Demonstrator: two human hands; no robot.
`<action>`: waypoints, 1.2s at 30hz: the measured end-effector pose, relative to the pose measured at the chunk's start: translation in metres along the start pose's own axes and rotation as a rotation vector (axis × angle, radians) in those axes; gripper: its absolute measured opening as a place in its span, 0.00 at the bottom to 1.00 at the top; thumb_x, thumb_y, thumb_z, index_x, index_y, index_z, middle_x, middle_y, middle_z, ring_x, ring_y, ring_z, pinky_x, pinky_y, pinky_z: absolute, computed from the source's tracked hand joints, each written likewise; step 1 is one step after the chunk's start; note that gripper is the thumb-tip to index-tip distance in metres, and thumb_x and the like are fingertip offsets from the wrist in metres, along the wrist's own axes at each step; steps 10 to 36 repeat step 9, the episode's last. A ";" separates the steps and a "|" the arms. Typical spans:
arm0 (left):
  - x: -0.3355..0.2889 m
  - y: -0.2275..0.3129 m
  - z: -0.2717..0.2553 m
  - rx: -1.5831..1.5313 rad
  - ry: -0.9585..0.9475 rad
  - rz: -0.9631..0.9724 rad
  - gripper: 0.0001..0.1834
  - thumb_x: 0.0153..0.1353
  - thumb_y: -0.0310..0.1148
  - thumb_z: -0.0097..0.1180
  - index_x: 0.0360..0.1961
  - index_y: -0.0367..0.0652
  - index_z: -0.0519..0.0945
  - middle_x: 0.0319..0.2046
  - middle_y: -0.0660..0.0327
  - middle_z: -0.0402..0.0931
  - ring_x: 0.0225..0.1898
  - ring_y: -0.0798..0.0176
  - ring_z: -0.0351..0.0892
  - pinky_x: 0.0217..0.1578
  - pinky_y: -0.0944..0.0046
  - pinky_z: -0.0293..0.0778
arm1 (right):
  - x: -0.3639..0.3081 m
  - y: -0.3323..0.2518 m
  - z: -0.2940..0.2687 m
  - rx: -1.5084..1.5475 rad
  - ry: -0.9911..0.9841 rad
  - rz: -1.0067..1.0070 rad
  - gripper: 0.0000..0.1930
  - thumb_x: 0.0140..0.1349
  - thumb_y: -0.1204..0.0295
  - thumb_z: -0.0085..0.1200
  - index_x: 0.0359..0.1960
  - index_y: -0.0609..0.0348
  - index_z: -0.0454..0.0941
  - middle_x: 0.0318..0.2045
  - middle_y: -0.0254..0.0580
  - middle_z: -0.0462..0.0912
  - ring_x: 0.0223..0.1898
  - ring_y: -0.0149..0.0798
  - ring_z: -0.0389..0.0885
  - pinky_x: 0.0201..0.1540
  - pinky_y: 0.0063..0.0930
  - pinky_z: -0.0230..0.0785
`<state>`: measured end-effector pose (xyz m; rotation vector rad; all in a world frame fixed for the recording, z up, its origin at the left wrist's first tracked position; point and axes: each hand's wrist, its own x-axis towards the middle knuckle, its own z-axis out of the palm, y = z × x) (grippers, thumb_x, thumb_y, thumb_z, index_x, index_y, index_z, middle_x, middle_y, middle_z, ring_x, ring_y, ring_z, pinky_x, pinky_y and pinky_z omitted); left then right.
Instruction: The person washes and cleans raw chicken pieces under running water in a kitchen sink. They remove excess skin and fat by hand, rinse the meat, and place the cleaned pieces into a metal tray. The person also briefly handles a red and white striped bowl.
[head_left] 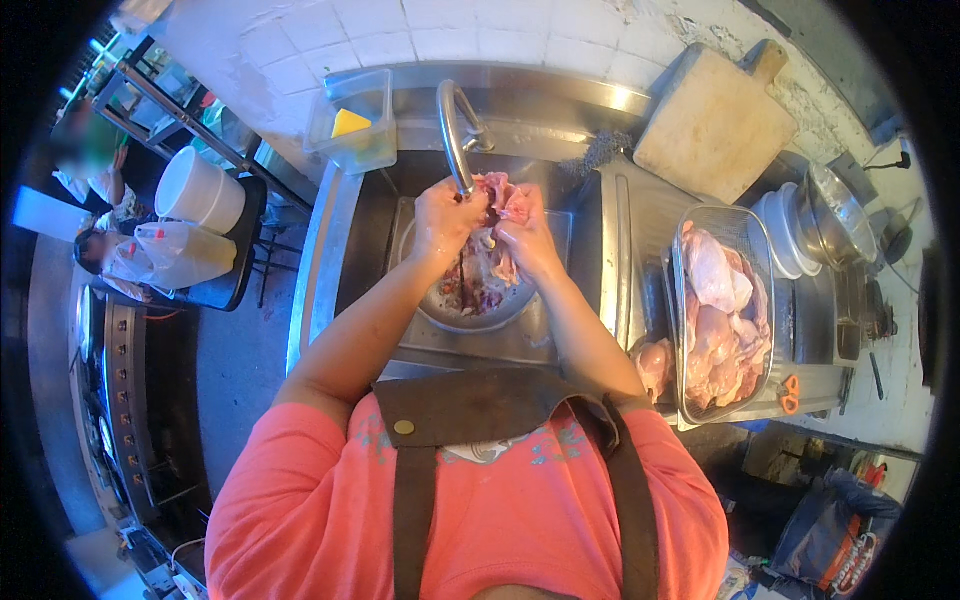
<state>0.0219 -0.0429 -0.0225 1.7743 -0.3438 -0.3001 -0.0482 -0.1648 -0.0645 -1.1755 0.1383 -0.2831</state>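
Note:
Both of my hands are closed on a piece of raw chicken [507, 197] beneath the curved metal faucet [450, 125]. My left hand [443, 222] grips its left side, near the spout's end. My right hand [530, 242] grips the other side, with a flap of pink meat and skin hanging between the hands. Below them, a round bowl [455, 320] in the steel sink [515, 347] holds water and reddish scraps. To the right, a wire basket [740, 213] is filled with raw chicken pieces [715, 345]; another piece [653, 366] lies against its left side.
A clear plastic tub [383, 110] with a yellow sponge [350, 123] stands at the back left. A cutting board [705, 125] leans on the wall, a dark scrubber [600, 150] nearby. Metal bowls [835, 215] and orange-handled scissors [790, 394] are at right. Other people are at far left.

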 end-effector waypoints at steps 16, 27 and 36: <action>-0.001 -0.001 -0.001 -0.219 -0.169 -0.140 0.20 0.57 0.33 0.62 0.48 0.35 0.75 0.36 0.58 0.78 0.36 0.67 0.78 0.39 0.67 0.76 | 0.000 -0.019 0.003 0.151 -0.067 -0.008 0.20 0.45 0.86 0.46 0.38 0.50 0.58 0.39 0.37 0.66 0.41 0.31 0.68 0.44 0.25 0.66; -0.001 -0.001 -0.001 -0.219 -0.169 -0.140 0.20 0.57 0.33 0.62 0.48 0.35 0.75 0.36 0.58 0.78 0.36 0.67 0.78 0.39 0.67 0.76 | 0.000 -0.019 0.003 0.151 -0.067 -0.008 0.20 0.45 0.86 0.46 0.38 0.50 0.58 0.39 0.37 0.66 0.41 0.31 0.68 0.44 0.25 0.66; -0.001 -0.001 -0.001 -0.219 -0.169 -0.140 0.20 0.57 0.33 0.62 0.48 0.35 0.75 0.36 0.58 0.78 0.36 0.67 0.78 0.39 0.67 0.76 | 0.000 -0.019 0.003 0.151 -0.067 -0.008 0.20 0.45 0.86 0.46 0.38 0.50 0.58 0.39 0.37 0.66 0.41 0.31 0.68 0.44 0.25 0.66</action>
